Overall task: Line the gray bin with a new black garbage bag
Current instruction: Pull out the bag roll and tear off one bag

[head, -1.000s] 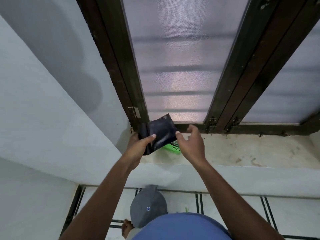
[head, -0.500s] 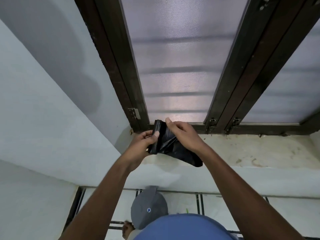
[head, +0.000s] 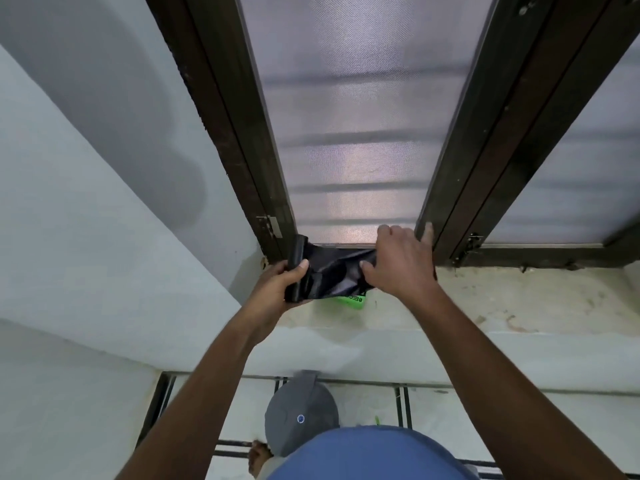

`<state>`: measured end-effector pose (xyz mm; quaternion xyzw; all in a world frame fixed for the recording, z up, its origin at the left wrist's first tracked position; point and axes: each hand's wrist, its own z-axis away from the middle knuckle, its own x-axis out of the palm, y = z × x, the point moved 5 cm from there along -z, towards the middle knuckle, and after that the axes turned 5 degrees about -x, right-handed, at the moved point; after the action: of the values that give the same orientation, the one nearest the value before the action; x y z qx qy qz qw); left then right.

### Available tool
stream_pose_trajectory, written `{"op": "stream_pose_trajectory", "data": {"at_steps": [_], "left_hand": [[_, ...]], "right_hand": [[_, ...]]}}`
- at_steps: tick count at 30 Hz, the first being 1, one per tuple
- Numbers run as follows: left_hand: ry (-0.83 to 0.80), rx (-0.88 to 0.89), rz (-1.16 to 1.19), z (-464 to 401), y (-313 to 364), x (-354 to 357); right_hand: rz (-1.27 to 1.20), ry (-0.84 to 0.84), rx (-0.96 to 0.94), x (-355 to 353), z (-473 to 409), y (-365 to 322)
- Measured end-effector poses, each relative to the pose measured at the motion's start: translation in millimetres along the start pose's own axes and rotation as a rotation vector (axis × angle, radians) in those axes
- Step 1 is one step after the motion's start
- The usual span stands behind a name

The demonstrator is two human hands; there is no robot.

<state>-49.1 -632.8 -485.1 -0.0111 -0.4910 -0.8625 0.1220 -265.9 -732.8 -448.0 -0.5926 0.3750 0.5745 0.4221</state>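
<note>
left hand (head: 277, 289) grips bag roll (head: 297, 268) | right hand (head: 398, 265) pinches black garbage bag (head: 332, 271)

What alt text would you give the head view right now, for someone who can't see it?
Two bare hands stretch black bag plastic off a roll above a window sill: the left hand grips the roll, the right hand pulls the sheet. A gray bin with its lid on stands on the floor below.
</note>
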Motion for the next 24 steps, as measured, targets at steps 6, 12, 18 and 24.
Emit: {"op": "stream_pose_trajectory", "data": {"at_steps": [6, 12, 18, 24], "left_hand": [[-0.111, 0.020, -0.076, 6, 1, 26], [-0.165, -0.048, 0.138, 18, 6, 23], [-0.139, 0.006, 0.010, 20, 4, 14], [0.003, 0.040, -0.089, 16, 3, 5]], "right_hand": [[-0.858, -0.204, -0.223, -3, 0, -43], [-0.926, -0.142, -0.134, 14, -2, -31], [-0.883, -0.095, -0.159, 12, 4, -25], [-0.461, -0.020, -0.089, 12, 0, -10]]}}
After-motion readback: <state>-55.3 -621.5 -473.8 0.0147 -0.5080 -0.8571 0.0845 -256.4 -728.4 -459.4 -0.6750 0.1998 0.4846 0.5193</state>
